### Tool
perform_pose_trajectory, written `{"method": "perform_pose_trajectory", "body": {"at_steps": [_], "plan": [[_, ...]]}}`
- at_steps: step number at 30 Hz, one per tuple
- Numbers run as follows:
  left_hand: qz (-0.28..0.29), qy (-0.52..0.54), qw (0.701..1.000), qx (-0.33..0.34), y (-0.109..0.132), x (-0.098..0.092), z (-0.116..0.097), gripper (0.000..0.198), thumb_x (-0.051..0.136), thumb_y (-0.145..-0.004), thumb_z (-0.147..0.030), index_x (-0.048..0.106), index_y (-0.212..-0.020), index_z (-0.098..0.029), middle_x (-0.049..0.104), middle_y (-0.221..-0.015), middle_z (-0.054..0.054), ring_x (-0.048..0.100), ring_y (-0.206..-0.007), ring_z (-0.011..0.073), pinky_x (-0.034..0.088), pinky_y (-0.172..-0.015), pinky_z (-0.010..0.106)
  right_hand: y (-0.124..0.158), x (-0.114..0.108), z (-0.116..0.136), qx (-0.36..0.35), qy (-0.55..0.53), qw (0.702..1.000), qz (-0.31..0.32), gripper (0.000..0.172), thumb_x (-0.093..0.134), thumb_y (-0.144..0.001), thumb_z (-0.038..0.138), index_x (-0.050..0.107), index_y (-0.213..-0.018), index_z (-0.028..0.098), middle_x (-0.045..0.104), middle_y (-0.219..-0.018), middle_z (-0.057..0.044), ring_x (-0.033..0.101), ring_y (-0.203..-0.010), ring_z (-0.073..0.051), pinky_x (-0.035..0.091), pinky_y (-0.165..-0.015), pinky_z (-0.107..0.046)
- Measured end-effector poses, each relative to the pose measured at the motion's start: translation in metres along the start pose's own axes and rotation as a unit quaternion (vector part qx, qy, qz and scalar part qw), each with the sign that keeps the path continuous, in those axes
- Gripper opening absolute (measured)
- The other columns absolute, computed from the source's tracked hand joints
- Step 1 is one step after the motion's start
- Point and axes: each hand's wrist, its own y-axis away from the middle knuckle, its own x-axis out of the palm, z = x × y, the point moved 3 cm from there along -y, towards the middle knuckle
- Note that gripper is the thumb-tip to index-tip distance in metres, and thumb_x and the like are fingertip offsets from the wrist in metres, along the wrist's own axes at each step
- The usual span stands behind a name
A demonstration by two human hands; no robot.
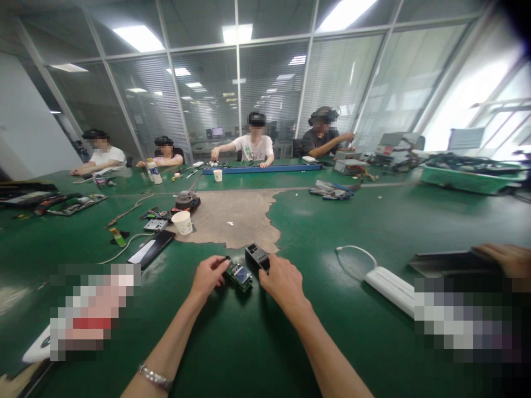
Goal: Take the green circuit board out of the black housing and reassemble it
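A small green circuit board (239, 276) with a bluish component on top lies on the green table (257, 342) in front of me. My left hand (207, 276) is closed in a pinch on the board's left end. Next to it, my right hand (281, 281) grips the near side of a small black box-shaped module (257, 256), which sits just right of the board. The fingertips of both hands are partly hidden by what they hold.
A paper cup (182, 223), a phone (151, 248), cables and small parts lie at the left. A worn brown patch (238, 215) is ahead. A white power strip (390, 287) and another person's hand (504, 258) are at right. Several people sit at the far side.
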Motion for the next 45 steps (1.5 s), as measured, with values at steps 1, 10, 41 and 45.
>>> {"method": "perform_pose_trajectory", "body": {"at_steps": [1, 10, 41, 45], "plan": [[0.001, 0.003, 1.000, -0.002, 0.000, 0.000, -0.002, 0.041, 0.068, -0.074, -0.046, 0.068, -0.097, -0.012, 0.059, -0.058, -0.001, 0.053, -0.044, 0.0088, 0.039, -0.039, 0.016, 0.000, 0.001, 0.000, 0.000, 0.002, 1.000, 0.000, 0.026, 0.055, -0.081, 0.035, 0.063, -0.096, 0.016, 0.067, -0.093, -0.013, 0.065, -0.085, -0.025, 0.044, -0.071, -0.032], [0.094, 0.123, 0.979, -0.132, -0.017, -0.013, 0.010, 0.038, 0.073, -0.072, -0.029, 0.066, -0.105, -0.013, 0.065, -0.078, 0.005, 0.058, -0.053, 0.0079, 0.047, -0.046, 0.017, 0.001, -0.010, 0.000, -0.028, -0.066, 0.997, -0.029, 0.025, 0.054, -0.082, 0.036, 0.064, -0.097, 0.018, 0.068, -0.093, -0.009, 0.063, -0.087, -0.022, 0.042, -0.074, -0.029], [0.161, 0.039, 0.977, -0.133, 0.001, -0.030, 0.005, 0.042, 0.067, -0.071, -0.017, 0.058, -0.112, -0.011, 0.066, -0.071, 0.005, 0.064, -0.050, 0.0136, 0.052, -0.046, 0.021, 0.041, 0.018, 0.063, -0.175, -0.082, 0.979, -0.061, 0.047, 0.050, -0.087, 0.037, 0.050, -0.133, 0.027, 0.057, -0.099, -0.006, 0.058, -0.081, -0.018, 0.046, -0.069, -0.027], [0.148, 0.059, 0.976, -0.146, 0.002, -0.027, 0.005, 0.047, 0.070, -0.070, -0.018, 0.052, -0.114, -0.012, 0.066, -0.066, 0.003, 0.064, -0.049, 0.0147, 0.053, -0.046, 0.022, 0.041, 0.018, 0.063, -0.187, -0.094, 0.975, -0.073, 0.047, 0.052, -0.086, 0.035, 0.050, -0.132, 0.026, 0.056, -0.098, -0.005, 0.057, -0.084, -0.018, 0.046, -0.073, -0.027]]}}
